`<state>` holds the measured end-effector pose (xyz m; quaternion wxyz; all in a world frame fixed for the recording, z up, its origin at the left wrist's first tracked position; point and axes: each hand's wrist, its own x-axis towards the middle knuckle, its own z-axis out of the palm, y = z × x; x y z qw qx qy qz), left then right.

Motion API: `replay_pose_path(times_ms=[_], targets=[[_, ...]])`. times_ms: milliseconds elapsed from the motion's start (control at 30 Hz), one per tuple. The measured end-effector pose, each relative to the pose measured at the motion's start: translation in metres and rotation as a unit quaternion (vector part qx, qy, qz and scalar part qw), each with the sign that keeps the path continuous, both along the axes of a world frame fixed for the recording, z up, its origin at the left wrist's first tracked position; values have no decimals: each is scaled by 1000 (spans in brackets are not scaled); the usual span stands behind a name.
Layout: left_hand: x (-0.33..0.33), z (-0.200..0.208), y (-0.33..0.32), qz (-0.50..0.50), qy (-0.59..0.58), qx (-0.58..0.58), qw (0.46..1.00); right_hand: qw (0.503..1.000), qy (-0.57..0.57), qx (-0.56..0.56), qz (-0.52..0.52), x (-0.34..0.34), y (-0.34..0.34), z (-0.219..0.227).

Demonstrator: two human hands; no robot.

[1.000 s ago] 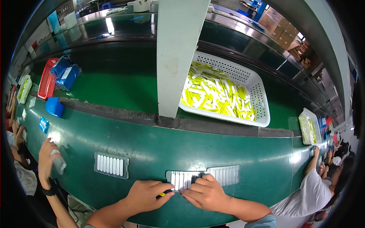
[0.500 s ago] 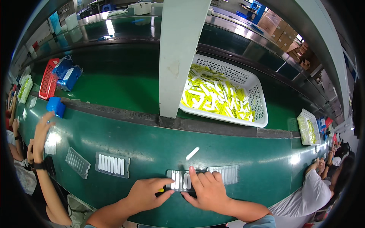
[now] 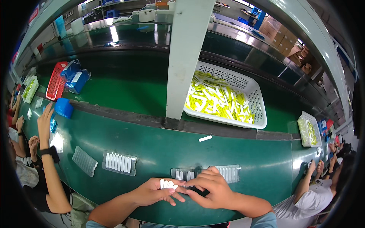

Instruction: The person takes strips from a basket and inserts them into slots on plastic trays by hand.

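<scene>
My left hand [image 3: 152, 193] is closed around several white strips [image 3: 167, 184], which fan out between thumb and fingers. My right hand [image 3: 215, 189] is beside it, fingers bent, with thumb and forefinger apart at the left fingertips; I see nothing held there. Just beyond both hands is a clear slotted tray [image 3: 180, 175] with some white strips in it, partly covered by my right hand. Another clear tray [image 3: 230, 174], seemingly without white strips, adjoins it on the right. Farther off, a single white strip [image 3: 205, 138] lies loose on the green table.
Left are a tray of white strips [image 3: 119, 163] and a clear tray [image 3: 84, 161]. A white basket [image 3: 259, 110] of yellow-green and white strips stands behind, right of a pillar [image 3: 186, 68]. A co-worker's arm [image 3: 51, 174] is at left; another person [image 3: 304, 197] sits at right.
My left hand has come off the tray toward me and now holds several white strips. My right hand has shifted slightly, its forefinger now bent. The loose strip has turned and moved farther away.
</scene>
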<state>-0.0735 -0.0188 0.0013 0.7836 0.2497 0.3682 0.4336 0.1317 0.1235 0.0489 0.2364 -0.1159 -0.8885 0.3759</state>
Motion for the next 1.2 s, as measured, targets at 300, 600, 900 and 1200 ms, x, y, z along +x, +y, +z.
replay_pose_path(times_ms=[300,600,900,1200], targets=[[3,-14,-2,-75,-33,25,996,998,1,7,70,-41,3,-5],[-5,-12,-3,6,-56,0,998,974,53,-220,0,-29,18,2],[-5,-8,-1,-9,-1,2,1000,910,159,-378,-56,-12,15,-21],[0,-9,-1,68,-10,-20,997,898,150,-412,-33,-2,18,-16]])
